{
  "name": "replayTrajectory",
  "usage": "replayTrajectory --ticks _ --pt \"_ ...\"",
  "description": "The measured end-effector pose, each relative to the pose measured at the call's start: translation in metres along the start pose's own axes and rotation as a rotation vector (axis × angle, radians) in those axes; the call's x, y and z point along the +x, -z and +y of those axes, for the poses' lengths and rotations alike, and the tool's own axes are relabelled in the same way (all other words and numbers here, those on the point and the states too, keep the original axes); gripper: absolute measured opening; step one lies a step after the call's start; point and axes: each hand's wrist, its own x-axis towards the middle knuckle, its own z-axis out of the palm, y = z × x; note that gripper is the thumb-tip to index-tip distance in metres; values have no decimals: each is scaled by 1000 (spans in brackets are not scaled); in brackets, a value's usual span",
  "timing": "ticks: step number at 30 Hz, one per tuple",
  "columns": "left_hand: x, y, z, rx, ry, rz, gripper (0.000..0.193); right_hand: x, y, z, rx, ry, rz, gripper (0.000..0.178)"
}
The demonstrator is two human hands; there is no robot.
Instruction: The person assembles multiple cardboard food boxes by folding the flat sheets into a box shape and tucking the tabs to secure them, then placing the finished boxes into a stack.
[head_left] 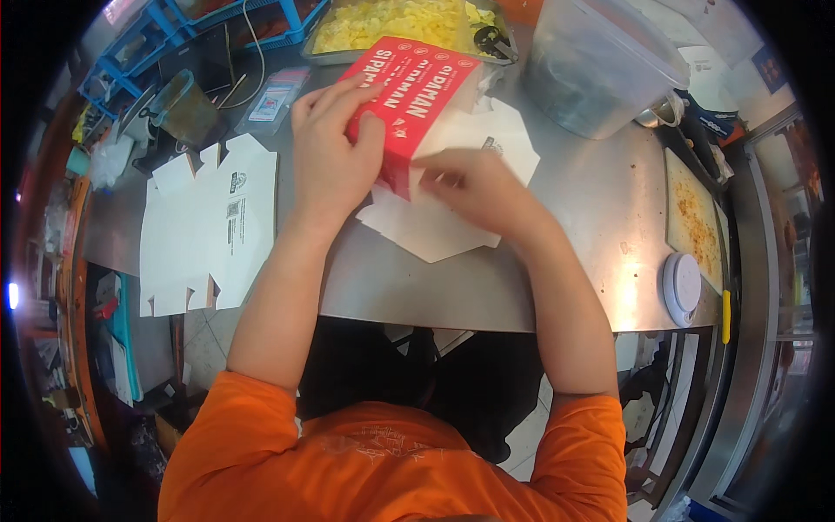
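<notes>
**Red carton gripped over steel counter**

Holding a red printed cardboard carton (409, 104), partly folded, at the far middle of the table. Left hand (335, 152) wrapped over the carton's left side, fingers curled on its top face, thumb pressed against the near edge. Right hand (474, 187) just beside it, fingertips bunched and pinching the carton's lower right flap. Beneath both, a flat white die-cut carton blank (435, 230), matte, with angled flaps. To the left, a stack of similar white blanks (209, 226), notched along the near edge, overhanging the table's rim.

Brushed stainless-steel table (574, 252), smooth and reflective, tiled floor below. At far middle, a metal tray (400, 22) heaped with pale yellow shredded food. Far right, a large translucent plastic tub (600, 65) with lid, contents unclear. At right, a board (696, 217) dusted with orange crumbs and a round white disc (683, 287). Far left, a small clear zip bag (274, 100) and blue crates (165, 22).
</notes>
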Motion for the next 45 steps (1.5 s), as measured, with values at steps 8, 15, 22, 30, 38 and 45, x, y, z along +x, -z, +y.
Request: replayTrajectory --ticks 8,15,22,30,38,45 --pt "-2 -2 7 -51 18 -8 29 9 22 31 -28 -149 655 39" --pt "-4 -1 8 -43 -35 -30 29 12 17 23 173 -265 492 53" --pt "-5 -1 12 -36 -18 -75 37 15 23 37 90 -247 540 47" --pt "-7 -6 11 -14 -82 4 30 -14 23 -24 -34 0 -3 36" --pt "-6 -4 18 10 -53 -34 37 -11 2 -19 24 -13 -102 20" --pt "-7 -6 13 5 -80 -26 33 -10 0 -20 -74 10 -112 23"
